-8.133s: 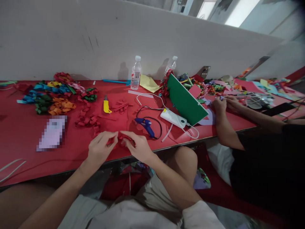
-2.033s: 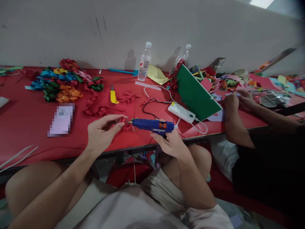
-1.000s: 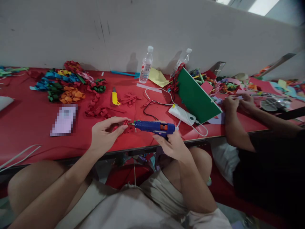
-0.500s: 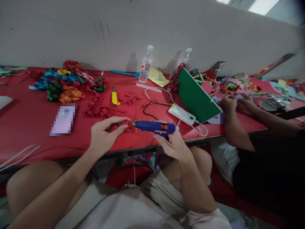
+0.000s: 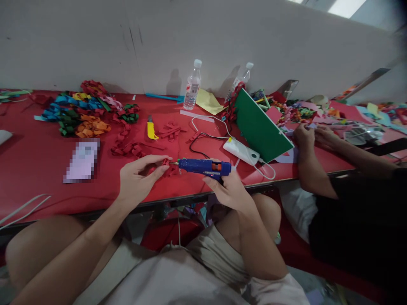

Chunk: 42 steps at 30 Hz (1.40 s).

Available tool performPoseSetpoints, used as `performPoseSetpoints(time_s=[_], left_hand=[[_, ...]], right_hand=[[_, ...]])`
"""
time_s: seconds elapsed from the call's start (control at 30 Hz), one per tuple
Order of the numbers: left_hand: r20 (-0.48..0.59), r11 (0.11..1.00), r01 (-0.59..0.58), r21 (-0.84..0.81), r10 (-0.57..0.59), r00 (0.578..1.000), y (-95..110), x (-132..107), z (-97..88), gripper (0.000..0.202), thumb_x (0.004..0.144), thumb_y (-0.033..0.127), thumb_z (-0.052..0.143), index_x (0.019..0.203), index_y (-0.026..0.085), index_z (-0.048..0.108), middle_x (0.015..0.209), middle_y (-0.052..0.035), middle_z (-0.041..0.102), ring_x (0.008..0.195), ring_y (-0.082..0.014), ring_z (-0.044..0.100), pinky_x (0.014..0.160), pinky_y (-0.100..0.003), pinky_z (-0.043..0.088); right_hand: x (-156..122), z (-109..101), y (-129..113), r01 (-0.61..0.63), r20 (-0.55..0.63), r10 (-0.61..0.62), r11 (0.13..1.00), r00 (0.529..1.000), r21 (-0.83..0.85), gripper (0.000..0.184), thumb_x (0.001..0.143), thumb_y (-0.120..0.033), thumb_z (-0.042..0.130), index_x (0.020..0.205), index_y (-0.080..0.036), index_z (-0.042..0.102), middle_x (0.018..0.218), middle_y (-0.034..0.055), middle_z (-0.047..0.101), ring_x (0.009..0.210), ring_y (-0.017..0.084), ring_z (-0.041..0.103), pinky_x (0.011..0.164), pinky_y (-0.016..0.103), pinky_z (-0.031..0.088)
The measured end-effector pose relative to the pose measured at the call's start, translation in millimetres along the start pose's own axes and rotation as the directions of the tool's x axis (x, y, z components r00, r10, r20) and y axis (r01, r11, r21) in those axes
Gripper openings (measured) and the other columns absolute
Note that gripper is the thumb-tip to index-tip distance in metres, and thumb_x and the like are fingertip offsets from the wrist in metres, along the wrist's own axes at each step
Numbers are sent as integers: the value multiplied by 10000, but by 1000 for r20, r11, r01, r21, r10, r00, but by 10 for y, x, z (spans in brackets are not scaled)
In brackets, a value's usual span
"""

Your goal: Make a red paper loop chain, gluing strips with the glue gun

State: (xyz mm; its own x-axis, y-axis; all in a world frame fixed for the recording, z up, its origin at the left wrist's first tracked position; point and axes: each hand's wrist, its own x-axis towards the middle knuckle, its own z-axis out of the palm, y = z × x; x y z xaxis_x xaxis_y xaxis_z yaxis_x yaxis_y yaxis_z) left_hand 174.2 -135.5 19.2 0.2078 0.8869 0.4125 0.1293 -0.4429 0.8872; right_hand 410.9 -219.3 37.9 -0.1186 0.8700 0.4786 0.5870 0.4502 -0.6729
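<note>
My right hand point(image 5: 229, 191) grips a blue glue gun point(image 5: 203, 165) by its handle, nozzle pointing left. The nozzle tip touches a small folded red paper piece point(image 5: 166, 164) that my left hand point(image 5: 137, 178) pinches between thumb and fingers just above the red table point(image 5: 38, 165), near its front edge. The gun's black cord point(image 5: 197, 146) trails back to a white power strip point(image 5: 239, 151).
Behind lie red paper strips point(image 5: 127, 148), a yellow utility knife point(image 5: 150, 129), coloured paper chains point(image 5: 78, 116), two water bottles point(image 5: 192, 85) and a tilted green board point(image 5: 260, 127). A pixelated card point(image 5: 82, 161) lies at left. A person's hands point(image 5: 310, 137) work at right.
Eight seconds ago both hands folded the red paper and the glue gun lay on the table. Since two seconds ago my right hand holds the gun at the paper, almost still.
</note>
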Motion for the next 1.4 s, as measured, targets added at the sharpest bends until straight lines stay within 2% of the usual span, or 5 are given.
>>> performPoseSetpoints(time_s=[0.2, 0.37, 0.57, 0.9, 1.4], left_hand=[[-2, 999, 20, 26, -20, 1000, -11, -6, -6, 261, 799, 363, 764, 1009, 208, 765, 958, -55, 779, 837, -168, 728, 845, -301, 606], [-9, 999, 35, 13, -35, 999, -1, -2, 0, 258, 795, 370, 768, 999, 212, 766, 959, -55, 779, 850, -176, 731, 857, -316, 608], [-10, 999, 42, 29, -41, 999, 14, 13, -9, 266, 788, 388, 767, 988, 212, 766, 944, -56, 780, 838, -180, 731, 849, -321, 610], [-15, 999, 40, 13, -40, 999, 26, 17, 4, 235, 790, 357, 770, 977, 214, 767, 947, -50, 782, 859, -175, 737, 846, -294, 602], [-2, 999, 6, 45, -6, 1000, 19, 30, -15, 256, 803, 407, 756, 976, 220, 768, 952, -61, 781, 857, -197, 736, 850, -339, 614]], right_hand=[[9, -4, -7, 3, 0, -3, 999, 1000, -33, 154, 947, -311, 589, 1058, -216, 635, 877, 43, 688, 758, 196, 659, 668, 294, 537], [-4, -1, 12, -3, 12, 4, 999, 1000, -42, 134, 943, -325, 592, 917, -205, 645, 843, 45, 685, 724, 192, 655, 632, 289, 523], [-27, 7, 47, -69, 5, 69, 998, 998, -6, 121, 933, -326, 614, 950, -210, 643, 849, 40, 704, 747, 203, 677, 653, 304, 543], [-11, -12, 16, -77, 19, 76, 995, 997, 59, 125, 942, -334, 600, 968, -219, 640, 848, 44, 713, 757, 209, 698, 672, 312, 555], [-1, -71, -2, -134, 5, 135, 982, 991, 129, 212, 938, -393, 605, 988, -206, 690, 879, 62, 752, 830, 230, 726, 721, 334, 590]])
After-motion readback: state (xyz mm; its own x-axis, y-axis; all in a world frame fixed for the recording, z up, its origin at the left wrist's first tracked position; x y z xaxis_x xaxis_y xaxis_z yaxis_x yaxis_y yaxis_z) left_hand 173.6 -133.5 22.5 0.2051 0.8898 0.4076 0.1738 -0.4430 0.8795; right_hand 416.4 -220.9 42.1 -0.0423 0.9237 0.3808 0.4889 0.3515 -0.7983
